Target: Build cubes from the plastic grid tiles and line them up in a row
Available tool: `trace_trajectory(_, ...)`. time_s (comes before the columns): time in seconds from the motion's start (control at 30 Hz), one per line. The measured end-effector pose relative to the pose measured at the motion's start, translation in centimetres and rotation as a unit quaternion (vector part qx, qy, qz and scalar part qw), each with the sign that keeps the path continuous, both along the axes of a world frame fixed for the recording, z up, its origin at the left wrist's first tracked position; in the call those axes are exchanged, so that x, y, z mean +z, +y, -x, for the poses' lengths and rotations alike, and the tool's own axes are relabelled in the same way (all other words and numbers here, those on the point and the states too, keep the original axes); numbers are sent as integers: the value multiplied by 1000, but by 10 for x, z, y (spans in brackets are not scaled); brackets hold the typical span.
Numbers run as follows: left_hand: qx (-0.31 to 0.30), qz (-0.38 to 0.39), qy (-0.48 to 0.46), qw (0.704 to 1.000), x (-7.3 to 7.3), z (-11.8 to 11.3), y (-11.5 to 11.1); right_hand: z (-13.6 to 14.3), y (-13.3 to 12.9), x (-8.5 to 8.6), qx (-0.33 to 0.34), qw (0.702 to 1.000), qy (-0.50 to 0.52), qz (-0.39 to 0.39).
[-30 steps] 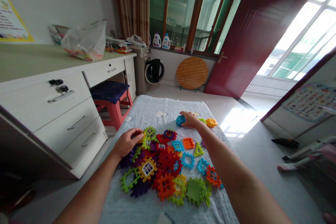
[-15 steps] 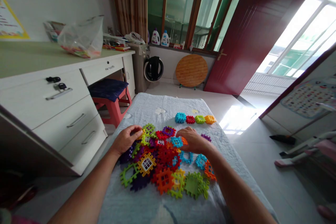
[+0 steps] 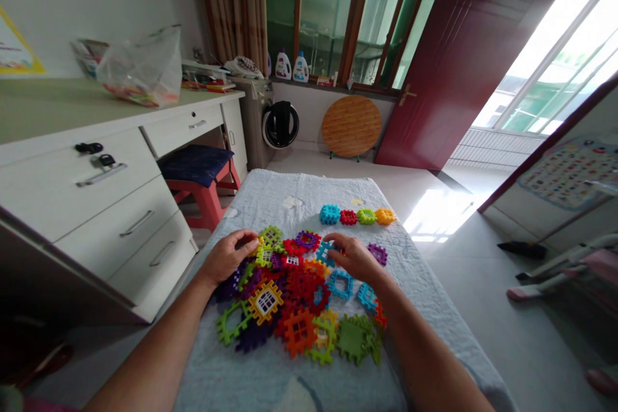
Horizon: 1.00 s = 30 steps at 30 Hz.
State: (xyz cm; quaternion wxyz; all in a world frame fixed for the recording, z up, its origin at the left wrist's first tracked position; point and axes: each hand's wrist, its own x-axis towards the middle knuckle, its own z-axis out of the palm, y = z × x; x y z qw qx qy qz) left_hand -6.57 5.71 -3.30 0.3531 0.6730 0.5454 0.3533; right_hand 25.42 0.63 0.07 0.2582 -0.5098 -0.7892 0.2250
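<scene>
A heap of notched plastic pieces in several colours lies on a cloth-covered table. At the heap's left edge, my left hand pinches a small yellow piece. My right hand is over the heap's right side, thumb and fingers curved around a blue piece; whether they grip it is unclear. A yellow piece with a white window lies in front, near an orange piece and a green panel. Behind the heap stand a blue block, a red block, a green block and an orange block in a row.
A purple piece lies right of my right hand. To the left are a white desk with a plastic bag on top and a red stool. A round wooden board leans against the far wall.
My right hand has moved slightly, its fingers lifting and showing more of the blue piece and the purple piece. The view has shifted a little. My left hand keeps its pinch.
</scene>
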Motion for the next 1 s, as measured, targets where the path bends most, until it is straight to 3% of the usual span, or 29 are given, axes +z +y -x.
trace_trajectory(0.13,1,3,-2,1000,2,-1,-1,2,1,-2,-1,1000,-10,22)
trace_trajectory(0.37,6,-4,-5,1000,1,0,0,-2,3,-7,-23,992,-113,-51)
trace_trajectory(0.5,8,1,-4,1000,3,-1,-1,0,5,-1,-21,991,-123,-56)
trace_trajectory(0.67,7,8,-7,1000,3,-2,-1,21,15,9,14,983,-174,-59)
trace_trajectory(0.8,1,12,-4,1000,3,-1,0,39,25,4,22,975,-212,-60)
trace_trajectory(0.9,4,4,1,1000,3,0,0,41,29,1,23,978,-198,-68)
trace_trajectory(1.0,8,3,0,1000,2,0,0,28,29,7,7,991,-123,-60)
